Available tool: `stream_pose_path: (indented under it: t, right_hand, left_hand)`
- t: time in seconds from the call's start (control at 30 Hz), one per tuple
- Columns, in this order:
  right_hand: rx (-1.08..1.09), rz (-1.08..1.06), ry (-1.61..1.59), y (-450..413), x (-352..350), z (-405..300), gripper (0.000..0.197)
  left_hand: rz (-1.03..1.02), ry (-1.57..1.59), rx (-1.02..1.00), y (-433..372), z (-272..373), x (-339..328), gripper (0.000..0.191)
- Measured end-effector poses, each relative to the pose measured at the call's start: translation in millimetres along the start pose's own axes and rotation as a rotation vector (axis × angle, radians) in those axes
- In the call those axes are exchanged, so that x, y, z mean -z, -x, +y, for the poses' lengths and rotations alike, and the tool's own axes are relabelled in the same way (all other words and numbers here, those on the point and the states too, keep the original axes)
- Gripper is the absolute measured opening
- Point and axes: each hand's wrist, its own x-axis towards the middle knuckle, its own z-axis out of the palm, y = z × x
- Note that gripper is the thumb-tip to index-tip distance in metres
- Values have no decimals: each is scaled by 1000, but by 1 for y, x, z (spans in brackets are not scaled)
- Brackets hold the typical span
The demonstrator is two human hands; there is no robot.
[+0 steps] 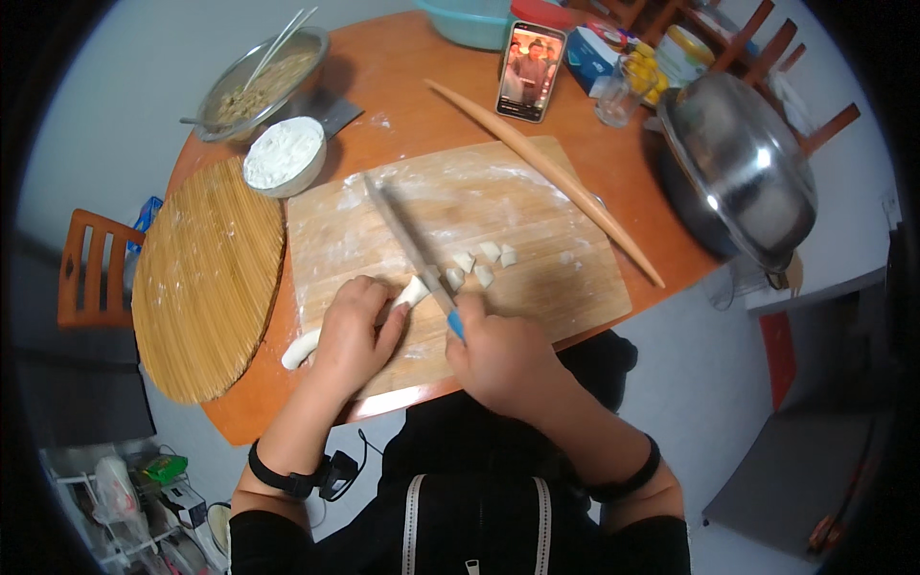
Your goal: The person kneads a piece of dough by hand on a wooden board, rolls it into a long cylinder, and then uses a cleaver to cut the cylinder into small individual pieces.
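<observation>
My right hand (496,352) grips the blue handle of a long knife (402,233), whose blade slants away to the upper left across a floured wooden board (560,287). Under my left hand (359,334) lies a rope of white dough (300,350); the fingers hold it, and its right end meets the blade. One end of the rope hangs out past the board's left edge. Several small cut dough pieces (484,276) lie to the right of the blade. Part of the rope is hidden beneath my left palm.
A tapered rolling pin (546,169) lies across the board's far right corner. Left are a round slatted mat (208,280), a bowl of flour (285,152) and a bowl of filling (266,86) with chopsticks. A phone (532,72), a glass (618,97) and a large steel basin (747,165) stand beyond.
</observation>
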Motion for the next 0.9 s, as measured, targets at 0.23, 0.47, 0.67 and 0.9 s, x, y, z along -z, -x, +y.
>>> stream_pose_path:
  t: [0.23, 0.47, 0.67, 0.9]
  right_hand:
    - [88, 165, -135, 29, 4, -4, 28]
    - [153, 167, -92, 30, -4, -7, 24]
    - [213, 245, -41, 26, -15, -7, 16]
    - [188, 166, 31, 24, -10, -11, 16]
  left_hand:
    - [40, -33, -69, 9, 2, -2, 17]
    - [32, -27, -60, 10, 2, -3, 18]
    - [41, -42, -73, 10, 0, -7, 17]
    - [31, -42, -81, 12, 4, -3, 18]
